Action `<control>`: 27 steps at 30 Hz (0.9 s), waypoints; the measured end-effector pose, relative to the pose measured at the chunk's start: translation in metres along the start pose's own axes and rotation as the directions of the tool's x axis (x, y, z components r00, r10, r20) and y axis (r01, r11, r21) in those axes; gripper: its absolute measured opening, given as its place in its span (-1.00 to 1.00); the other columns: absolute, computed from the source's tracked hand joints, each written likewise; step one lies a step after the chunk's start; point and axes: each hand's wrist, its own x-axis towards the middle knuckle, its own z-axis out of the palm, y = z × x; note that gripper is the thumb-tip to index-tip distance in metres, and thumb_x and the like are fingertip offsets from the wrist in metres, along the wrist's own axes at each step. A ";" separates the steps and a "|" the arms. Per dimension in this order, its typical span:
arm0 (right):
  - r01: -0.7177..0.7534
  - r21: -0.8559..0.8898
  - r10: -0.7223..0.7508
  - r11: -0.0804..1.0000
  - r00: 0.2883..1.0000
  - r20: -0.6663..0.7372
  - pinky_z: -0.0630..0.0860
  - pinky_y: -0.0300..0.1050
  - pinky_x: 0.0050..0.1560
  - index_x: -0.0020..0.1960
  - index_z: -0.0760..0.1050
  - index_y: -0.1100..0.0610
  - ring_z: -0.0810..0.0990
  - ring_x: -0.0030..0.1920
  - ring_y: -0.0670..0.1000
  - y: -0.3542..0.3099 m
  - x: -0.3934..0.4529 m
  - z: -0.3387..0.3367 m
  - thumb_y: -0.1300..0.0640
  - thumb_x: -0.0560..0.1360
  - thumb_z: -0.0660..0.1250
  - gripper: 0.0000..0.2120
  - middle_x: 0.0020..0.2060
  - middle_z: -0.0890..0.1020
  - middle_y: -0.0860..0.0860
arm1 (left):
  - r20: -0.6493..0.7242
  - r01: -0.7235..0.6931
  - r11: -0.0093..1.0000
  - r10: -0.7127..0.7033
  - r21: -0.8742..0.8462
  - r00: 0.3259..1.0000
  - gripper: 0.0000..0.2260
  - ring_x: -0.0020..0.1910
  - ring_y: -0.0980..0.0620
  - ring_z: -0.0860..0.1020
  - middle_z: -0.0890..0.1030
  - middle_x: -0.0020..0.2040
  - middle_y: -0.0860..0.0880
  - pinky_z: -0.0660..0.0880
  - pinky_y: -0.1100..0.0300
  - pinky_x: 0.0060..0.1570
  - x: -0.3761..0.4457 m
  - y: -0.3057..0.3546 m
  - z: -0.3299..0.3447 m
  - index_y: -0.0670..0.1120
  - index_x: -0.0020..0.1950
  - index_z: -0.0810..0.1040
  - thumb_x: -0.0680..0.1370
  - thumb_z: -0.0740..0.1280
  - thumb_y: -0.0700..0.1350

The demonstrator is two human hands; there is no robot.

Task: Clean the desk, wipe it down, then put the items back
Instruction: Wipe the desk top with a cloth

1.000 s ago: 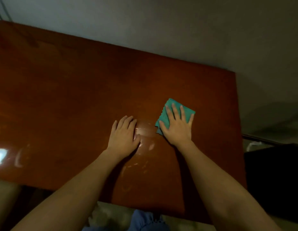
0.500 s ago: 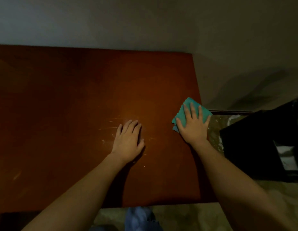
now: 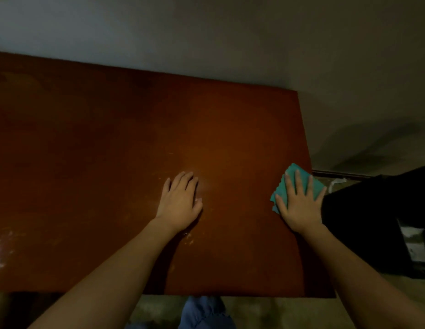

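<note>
At the right edge of the bench: wiping under way.
Left hand lies flat, fingers straight, holding nothing; right hand presses the teal cloth with spread fingers. Best to keep the palm flat, overlap strokes, and work back across the pale smears.
</note>
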 end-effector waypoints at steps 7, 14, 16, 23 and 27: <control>0.173 0.017 -0.173 0.985 0.984 -0.034 -0.26 0.36 0.39 0.44 -0.41 -0.04 -0.29 0.50 0.24 -0.120 0.005 -0.007 -0.35 0.35 -0.42 -0.26 0.53 -0.22 0.04 | -0.031 0.126 0.991 -0.127 -0.037 0.991 -0.47 0.53 0.02 -0.04 0.09 0.54 -0.02 -0.13 -0.01 0.48 -0.018 -0.078 -0.017 -0.05 0.53 0.08 0.60 0.07 0.11; 0.400 -0.055 -0.403 0.915 0.914 -0.045 -0.31 0.36 0.37 0.45 -0.38 -0.03 -0.31 0.49 0.23 -0.289 0.006 -0.016 -0.32 0.39 -0.40 -0.29 0.53 -0.21 0.06 | -0.082 0.283 0.956 -0.289 -0.079 0.954 -0.47 0.53 0.02 -0.04 0.08 0.54 -0.01 -0.12 0.00 0.48 -0.052 -0.179 -0.038 -0.05 0.54 0.06 0.61 0.08 0.08; 0.459 -0.081 -0.463 0.884 0.885 -0.041 -0.32 0.36 0.37 0.45 -0.39 -0.02 -0.32 0.49 0.23 -0.342 0.004 -0.019 -0.32 0.39 -0.41 -0.29 0.53 -0.23 0.06 | -0.112 0.339 0.935 -0.350 -0.107 0.930 -0.46 0.53 0.01 -0.03 0.10 0.54 0.00 -0.11 0.00 0.48 -0.065 -0.216 -0.043 -0.04 0.53 0.07 0.60 0.09 0.10; 0.647 -0.171 -0.660 0.743 0.751 -0.029 -0.23 0.38 0.38 0.53 -0.29 -0.01 -0.28 0.50 0.24 -0.539 -0.006 -0.031 -0.31 0.38 -0.40 -0.22 0.54 -0.18 0.07 | -0.166 0.515 0.838 -0.542 -0.181 0.824 -0.46 0.53 -0.01 -0.02 0.10 0.54 0.00 -0.10 -0.03 0.49 -0.130 -0.361 -0.069 -0.03 0.54 0.07 0.60 0.10 0.11; 0.718 -0.231 -0.739 0.656 0.674 -0.006 -0.21 0.38 0.39 0.53 -0.31 -0.02 -0.26 0.51 0.24 -0.656 -0.023 -0.036 -0.32 0.43 -0.38 -0.26 0.54 -0.17 0.07 | -0.209 0.606 0.754 -0.654 -0.254 0.727 -0.46 0.53 0.00 0.00 0.13 0.53 -0.01 -0.09 -0.02 0.48 -0.172 -0.449 -0.088 -0.03 0.53 0.10 0.59 0.13 0.10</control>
